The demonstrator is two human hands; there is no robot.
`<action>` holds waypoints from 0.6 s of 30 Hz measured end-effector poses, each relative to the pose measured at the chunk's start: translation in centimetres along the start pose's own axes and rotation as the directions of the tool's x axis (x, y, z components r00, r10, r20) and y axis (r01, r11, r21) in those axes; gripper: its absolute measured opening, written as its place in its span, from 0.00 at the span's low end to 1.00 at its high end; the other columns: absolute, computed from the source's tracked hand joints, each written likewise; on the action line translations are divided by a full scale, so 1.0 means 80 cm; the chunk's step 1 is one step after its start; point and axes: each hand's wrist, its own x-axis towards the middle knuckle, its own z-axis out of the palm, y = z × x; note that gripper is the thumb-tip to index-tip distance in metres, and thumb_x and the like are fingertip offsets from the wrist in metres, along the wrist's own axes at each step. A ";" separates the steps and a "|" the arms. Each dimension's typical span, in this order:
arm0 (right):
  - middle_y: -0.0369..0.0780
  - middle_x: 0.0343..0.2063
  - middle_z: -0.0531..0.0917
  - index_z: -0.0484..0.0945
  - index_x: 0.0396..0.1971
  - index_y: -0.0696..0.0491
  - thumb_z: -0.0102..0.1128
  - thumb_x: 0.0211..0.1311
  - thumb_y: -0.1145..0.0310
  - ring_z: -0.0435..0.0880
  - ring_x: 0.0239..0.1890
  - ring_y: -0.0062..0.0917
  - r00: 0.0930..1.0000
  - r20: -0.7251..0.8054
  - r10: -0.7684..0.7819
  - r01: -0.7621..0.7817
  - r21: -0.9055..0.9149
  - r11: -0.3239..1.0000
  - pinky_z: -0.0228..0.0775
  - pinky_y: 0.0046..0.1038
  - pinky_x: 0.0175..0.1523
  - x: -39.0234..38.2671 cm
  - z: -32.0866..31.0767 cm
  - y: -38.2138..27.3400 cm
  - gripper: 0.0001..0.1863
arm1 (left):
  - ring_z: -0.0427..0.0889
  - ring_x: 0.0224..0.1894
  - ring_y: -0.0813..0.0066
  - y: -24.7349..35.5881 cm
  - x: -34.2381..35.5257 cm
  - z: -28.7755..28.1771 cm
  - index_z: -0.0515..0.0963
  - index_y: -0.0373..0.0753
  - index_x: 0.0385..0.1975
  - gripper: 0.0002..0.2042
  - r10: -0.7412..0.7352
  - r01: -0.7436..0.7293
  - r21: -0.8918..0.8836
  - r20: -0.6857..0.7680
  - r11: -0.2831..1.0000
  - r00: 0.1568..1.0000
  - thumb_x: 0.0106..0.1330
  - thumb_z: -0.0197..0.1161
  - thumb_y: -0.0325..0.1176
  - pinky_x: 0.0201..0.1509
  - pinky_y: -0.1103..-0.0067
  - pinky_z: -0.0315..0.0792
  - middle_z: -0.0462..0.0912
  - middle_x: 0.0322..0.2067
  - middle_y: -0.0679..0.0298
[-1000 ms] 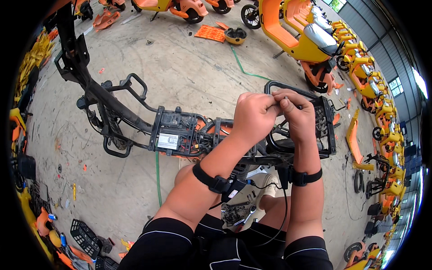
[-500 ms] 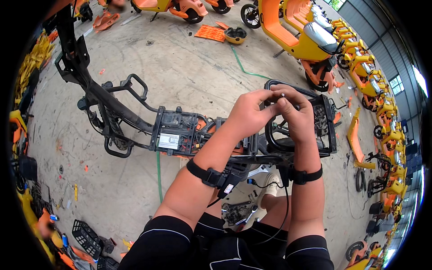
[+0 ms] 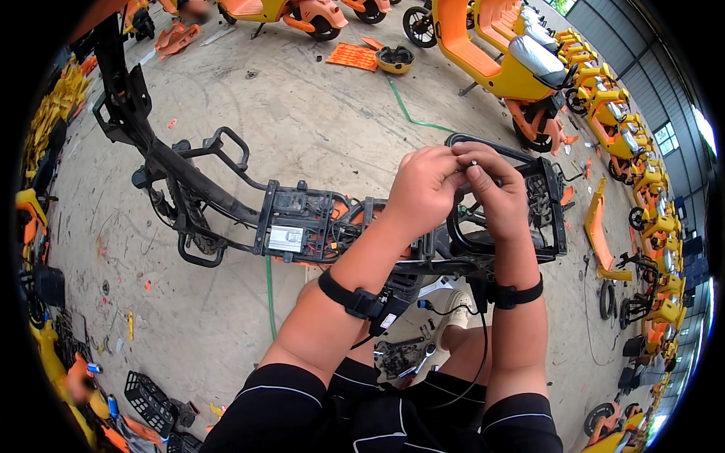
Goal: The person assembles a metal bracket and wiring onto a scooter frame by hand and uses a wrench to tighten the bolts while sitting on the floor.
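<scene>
Above the rear of a stripped black tubular-steel scooter frame (image 3: 204, 187), both hands meet at the fingertips.

Right hand (image 3: 500, 189): thumb and forefinger pinched on a small dark piece with a pale tip (image 3: 473, 163); too small to identify. Left hand (image 3: 430, 185): fingers curled in against the right fingertips; cannot tell whether they grip the piece too. Piece is in the air between the hands, over the curved black metal loop (image 3: 457, 238) at the frame's rear.

Handling notes (judgement): light but firm pinch, near the middle of the piece, with the pale tip left exposed so its direction can be read. Turn by small finger rolls, one hand steadying while the other adjusts; avoid letting both go loose together. A slip would likely drop it through the open tubing to the grey concrete floor (image 3: 340, 113), where loose dark metal tools and parts (image 3: 396, 359) would make it hard to find. Thin black cable (image 3: 485, 340) hangs beside the right forearm; its slack could snag, so move the wrist gently.
</scene>
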 end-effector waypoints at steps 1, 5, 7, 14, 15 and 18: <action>0.42 0.49 0.85 0.85 0.43 0.60 0.65 0.67 0.73 0.81 0.55 0.29 1.000 -0.004 -0.022 0.022 -0.011 1.000 0.70 0.31 0.62 0.000 0.000 0.001 0.09 | 0.82 0.47 0.53 -0.001 0.000 0.001 0.83 0.33 0.42 0.09 0.001 -0.001 -0.004 0.008 1.000 1.000 0.63 0.66 0.26 0.53 0.66 0.75 0.86 0.42 0.54; 0.43 0.47 0.85 0.86 0.39 0.61 0.67 0.64 0.75 0.82 0.53 0.29 0.998 -0.048 -0.042 0.040 -0.048 0.998 0.71 0.31 0.61 0.000 -0.005 0.004 0.07 | 0.82 0.49 0.52 -0.002 -0.002 0.003 0.82 0.32 0.42 0.10 0.027 -0.027 -0.004 0.015 1.000 1.000 0.63 0.66 0.26 0.53 0.65 0.75 0.85 0.42 0.54; 0.44 0.47 0.86 0.86 0.39 0.62 0.67 0.63 0.76 0.82 0.52 0.29 0.996 -0.075 -0.041 0.038 -0.043 0.998 0.71 0.31 0.61 -0.001 0.000 0.000 0.07 | 0.81 0.49 0.52 0.000 -0.003 0.003 0.82 0.32 0.42 0.10 0.059 -0.059 0.017 -0.026 0.998 0.998 0.62 0.67 0.27 0.53 0.65 0.74 0.85 0.42 0.54; 0.37 0.45 0.85 0.84 0.47 0.59 0.64 0.71 0.71 0.79 0.43 0.17 0.928 -0.307 0.211 -0.181 0.121 0.976 0.70 0.21 0.48 -0.024 0.034 -0.004 0.10 | 0.82 0.47 0.58 0.005 -0.006 -0.001 0.83 0.39 0.38 0.09 0.069 -0.057 0.111 -0.102 0.992 0.992 0.61 0.68 0.34 0.54 0.64 0.69 0.85 0.39 0.62; 0.35 0.44 0.85 0.84 0.48 0.58 0.63 0.72 0.70 0.77 0.39 0.14 0.916 -0.325 0.237 -0.198 0.147 0.969 0.69 0.19 0.43 -0.028 0.035 -0.004 0.11 | 0.82 0.47 0.58 0.005 -0.006 0.001 0.83 0.39 0.38 0.09 0.051 -0.041 0.097 -0.094 0.994 0.994 0.61 0.68 0.34 0.54 0.64 0.69 0.85 0.38 0.63; 0.34 0.44 0.85 0.84 0.50 0.58 0.61 0.74 0.68 0.72 0.31 0.09 0.916 -0.304 0.261 -0.211 0.188 0.959 0.62 0.14 0.33 -0.030 0.033 -0.007 0.12 | 0.82 0.45 0.59 0.006 -0.006 0.003 0.84 0.40 0.36 0.07 0.010 -0.005 0.062 -0.085 0.998 0.996 0.60 0.68 0.33 0.54 0.64 0.68 0.85 0.36 0.64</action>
